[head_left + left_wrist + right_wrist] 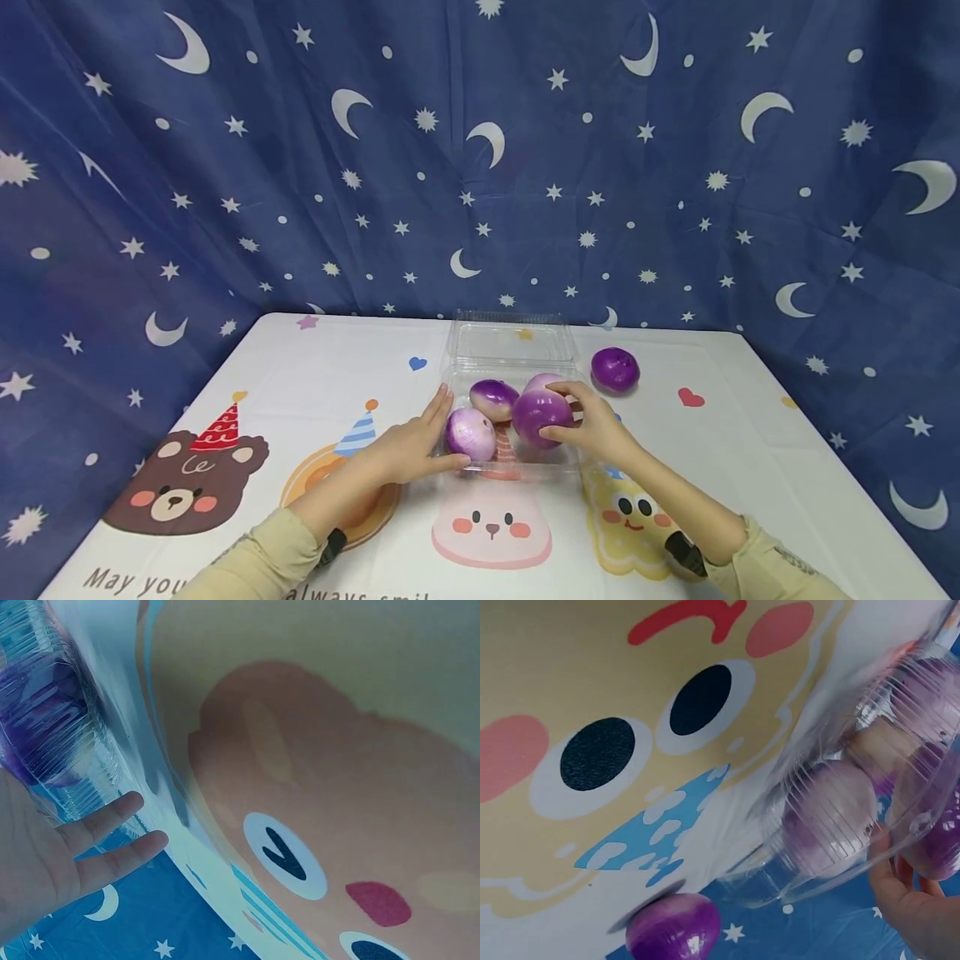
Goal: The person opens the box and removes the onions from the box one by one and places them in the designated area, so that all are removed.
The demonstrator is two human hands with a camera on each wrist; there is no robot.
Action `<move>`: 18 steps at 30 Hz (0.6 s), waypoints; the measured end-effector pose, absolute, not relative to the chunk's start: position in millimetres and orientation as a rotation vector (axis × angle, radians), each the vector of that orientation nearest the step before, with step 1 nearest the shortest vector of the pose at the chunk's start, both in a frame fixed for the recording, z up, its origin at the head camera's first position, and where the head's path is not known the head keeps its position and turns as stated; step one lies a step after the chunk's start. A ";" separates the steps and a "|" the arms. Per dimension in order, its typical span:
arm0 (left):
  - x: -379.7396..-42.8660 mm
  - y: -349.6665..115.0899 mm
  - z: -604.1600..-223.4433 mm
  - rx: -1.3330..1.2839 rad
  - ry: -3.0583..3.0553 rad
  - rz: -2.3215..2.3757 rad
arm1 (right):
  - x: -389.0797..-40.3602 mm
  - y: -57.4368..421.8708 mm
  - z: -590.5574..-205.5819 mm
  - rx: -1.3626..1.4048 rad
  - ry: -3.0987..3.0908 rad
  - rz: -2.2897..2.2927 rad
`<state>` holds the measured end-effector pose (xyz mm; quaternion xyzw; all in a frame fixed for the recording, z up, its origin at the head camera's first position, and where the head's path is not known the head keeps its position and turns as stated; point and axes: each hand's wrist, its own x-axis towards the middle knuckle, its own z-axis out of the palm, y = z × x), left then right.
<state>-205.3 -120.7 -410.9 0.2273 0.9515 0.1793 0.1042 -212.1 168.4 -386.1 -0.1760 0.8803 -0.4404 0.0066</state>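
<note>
A clear plastic clamshell box [517, 468] lies on the table with its lid [512, 342] folded back. Against its left side rests my left hand [412, 446], fingers straight and spread, the thumb along the front edge. My right hand [600, 429] grips a purple onion [542, 421] over the right part of the box. Inside sit a pale onion [471, 435] at the left, a purple-and-white one [494, 400] behind it, and another [546, 382] partly hidden by the gripped onion. In the right wrist view, an onion [829, 817] shows through the ribbed wall.
One dark purple onion [615, 371] lies on the table to the right of the lid. The white tablecloth [360, 350] carries printed cartoon animals. A blue curtain [525, 208] with moons and stars hangs behind the table's far edge.
</note>
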 end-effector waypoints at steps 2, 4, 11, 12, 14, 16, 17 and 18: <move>-206.0 -121.1 -410.7 0.678 2.806 0.530 | -211.7 169.3 -383.8 -0.548 2.748 -1.410; -206.7 -121.3 -411.1 0.685 2.807 0.533 | -212.0 170.2 -382.7 -0.549 2.738 -1.456; -206.7 -122.4 -412.1 0.672 2.804 0.522 | -213.5 172.8 -383.3 -0.588 2.694 -1.604; -206.8 -122.4 -412.4 0.673 2.805 0.525 | -213.9 173.4 -383.2 -0.586 2.693 -1.618; -207.0 -122.6 -412.8 0.672 2.807 0.534 | -214.8 174.8 -382.7 -0.591 2.696 -1.639; -207.2 -122.9 -413.7 0.663 2.805 0.535 | -215.9 176.4 -381.9 -0.603 2.687 -1.658; -207.4 -123.1 -414.1 0.657 2.803 0.533 | -216.6 177.4 -381.8 -0.608 2.682 -1.665; -207.6 -123.3 -414.6 0.655 2.802 0.536 | -217.4 178.5 -381.7 -0.613 2.679 -1.668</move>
